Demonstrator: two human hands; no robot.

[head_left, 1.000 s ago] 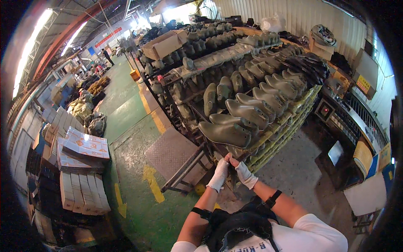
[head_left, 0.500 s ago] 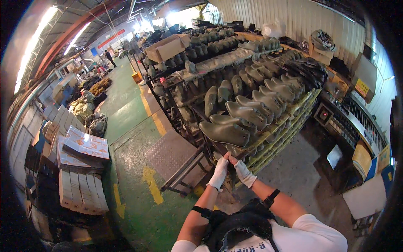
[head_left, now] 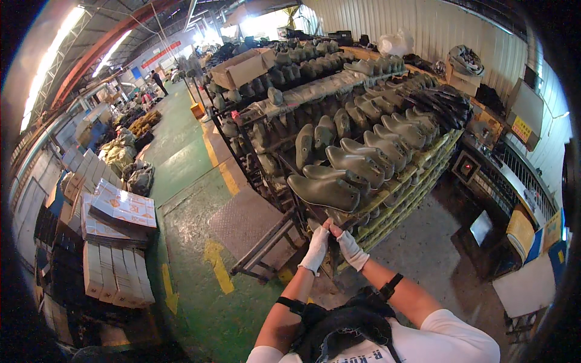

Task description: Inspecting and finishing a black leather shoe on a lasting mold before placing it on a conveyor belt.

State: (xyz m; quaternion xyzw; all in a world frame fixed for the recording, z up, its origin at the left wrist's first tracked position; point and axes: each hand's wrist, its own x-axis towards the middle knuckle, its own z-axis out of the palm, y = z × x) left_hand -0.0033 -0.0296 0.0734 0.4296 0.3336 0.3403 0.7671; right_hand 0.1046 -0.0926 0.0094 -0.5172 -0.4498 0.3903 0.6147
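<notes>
My left hand point(head_left: 315, 248) and my right hand point(head_left: 350, 248), both in white gloves with bare fingertips, meet at the near corner of a shelved rack point(head_left: 423, 170). Their fingers are drawn together, thumb tips side by side; what they grip there, if anything, is too small to make out. Just beyond them, a grey-green shoe last point(head_left: 324, 192) lies on its side on the top shelf. Rows of similar lasts point(head_left: 357, 164) fill that shelf, and more sit on the yellow-edged tiers underneath.
Left of the rack a metal plate point(head_left: 245, 219) and a tubular frame point(head_left: 260, 251) lie low over the green floor. Stacked flat cartons point(head_left: 124, 209) stand farther left. To the right are a bench point(head_left: 514, 172) and a leaning pale board point(head_left: 525, 284). A person point(head_left: 159, 83) stands far down the aisle.
</notes>
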